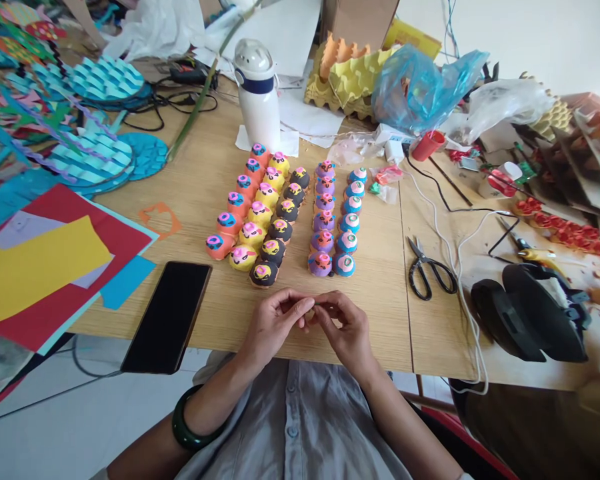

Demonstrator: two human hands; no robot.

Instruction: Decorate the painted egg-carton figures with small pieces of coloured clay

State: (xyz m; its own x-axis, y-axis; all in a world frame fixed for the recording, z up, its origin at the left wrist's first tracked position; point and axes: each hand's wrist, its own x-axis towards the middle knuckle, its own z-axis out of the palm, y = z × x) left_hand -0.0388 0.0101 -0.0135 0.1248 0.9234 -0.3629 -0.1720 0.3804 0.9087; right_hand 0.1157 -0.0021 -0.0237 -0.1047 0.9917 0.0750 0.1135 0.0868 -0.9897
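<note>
My left hand [279, 323] and my right hand [344, 325] meet at the table's front edge, fingers closed in a pinch. Between their fingertips shows a tiny greenish piece [317, 305], too small to name surely. Just beyond stand rows of small painted domes with coloured clay-like decorations. An orange row [229, 223] is farthest left, then a yellow row [259, 213] and a black row [280, 231]. Across a gap to the right are a purple row [324, 220] and a blue row [349, 223] with pink-and-white tops.
A black phone [167, 317] lies left of my hands, beside coloured paper sheets [45, 260]. Scissors [427, 269], a white cable [461, 280] and a black case [527, 313] are at right. Behind the domes stand a white bottle [258, 110] and yellow egg trays [353, 77].
</note>
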